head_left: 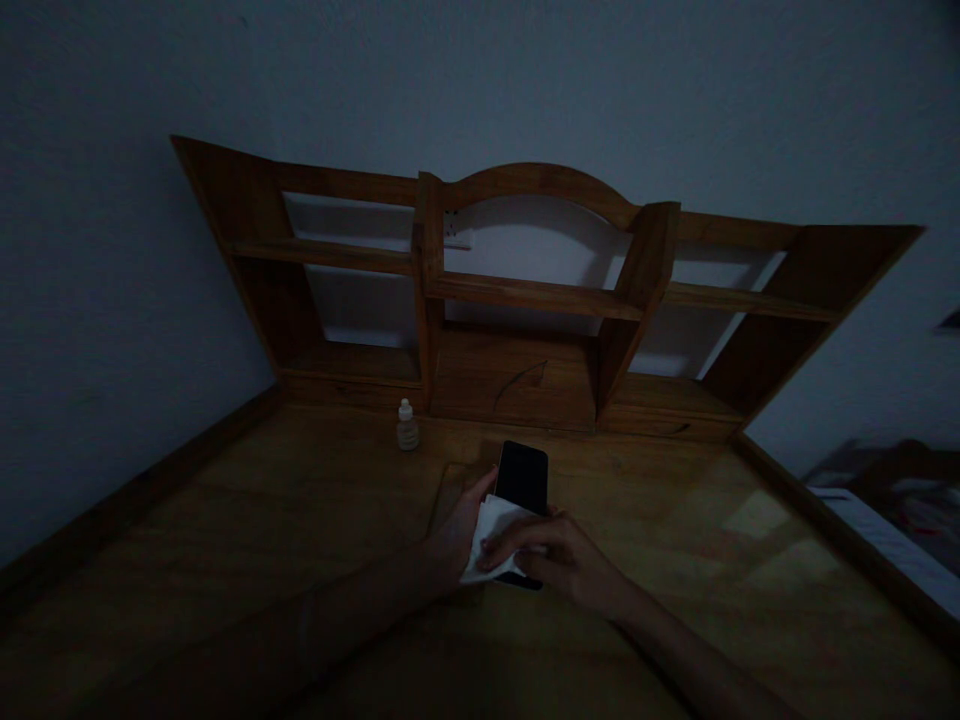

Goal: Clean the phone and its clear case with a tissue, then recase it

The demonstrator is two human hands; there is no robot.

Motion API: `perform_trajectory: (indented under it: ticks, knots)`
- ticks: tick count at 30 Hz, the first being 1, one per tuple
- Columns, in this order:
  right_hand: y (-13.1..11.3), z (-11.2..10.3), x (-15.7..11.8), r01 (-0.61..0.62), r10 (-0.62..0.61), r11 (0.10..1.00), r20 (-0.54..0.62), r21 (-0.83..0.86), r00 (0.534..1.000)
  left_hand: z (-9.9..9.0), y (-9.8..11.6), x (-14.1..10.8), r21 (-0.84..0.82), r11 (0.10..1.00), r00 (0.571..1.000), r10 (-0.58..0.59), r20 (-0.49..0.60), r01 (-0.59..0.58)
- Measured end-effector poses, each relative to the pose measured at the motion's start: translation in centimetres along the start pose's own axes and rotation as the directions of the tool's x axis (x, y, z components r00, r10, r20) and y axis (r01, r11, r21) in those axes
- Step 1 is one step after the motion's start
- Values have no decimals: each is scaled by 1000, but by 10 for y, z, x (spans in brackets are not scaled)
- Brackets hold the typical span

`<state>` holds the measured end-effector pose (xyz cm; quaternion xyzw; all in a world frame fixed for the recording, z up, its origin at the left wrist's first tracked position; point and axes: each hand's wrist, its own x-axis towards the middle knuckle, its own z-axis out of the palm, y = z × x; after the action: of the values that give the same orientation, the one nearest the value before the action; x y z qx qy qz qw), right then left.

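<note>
A dark smartphone (523, 478) is held above the desk, its black screen facing up. My left hand (456, 530) grips the phone along its left edge, with the thumb lying beside the screen. Across the lower half of the screen lies a white cloth or tissue (496, 515). My right hand (559, 560) presses this white piece against the phone with bent fingers. Part of the screen's bottom end shows below the white piece. Beneath the hands, a flat rectangular object (445, 492) rests on the desk, mostly hidden.
A small clear bottle with a white cap (406, 428) stands on the wooden desk (337, 500), left of the phone. Behind it rises a wooden shelf unit (517, 395) against the wall. A wall socket (456, 230) shows through the shelf. The room is dim.
</note>
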<state>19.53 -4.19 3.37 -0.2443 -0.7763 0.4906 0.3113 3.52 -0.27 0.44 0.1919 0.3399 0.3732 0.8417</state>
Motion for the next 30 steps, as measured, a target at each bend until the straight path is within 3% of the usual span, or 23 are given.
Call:
perform_trajectory:
  ticks: [3, 8, 14, 21, 30]
  knots:
    - [-2, 2, 0, 5, -6, 999, -12, -46, 1000, 0, 0, 1, 21, 1000, 1000, 14, -18, -14]
    - [-9, 2, 0, 13, -13, 1000, 0, -26, 1000, 2, 1, -2, 21, 997, 997, -81, 15, 81]
    - [-14, 2, 0, 11, -11, 1000, 9, -17, 1000, 12, 3, -10, -81, 991, 985, -98, 144, 110]
    - [-9, 3, 1, 6, -6, 1000, -12, -27, 1000, 10, 3, -9, -133, 976, 962, -138, 237, 173]
    - [0, 1, -2, 0, -1, 993, -9, -117, 1000, 18, 6, -16, -77, 985, 969, -132, 209, 151]
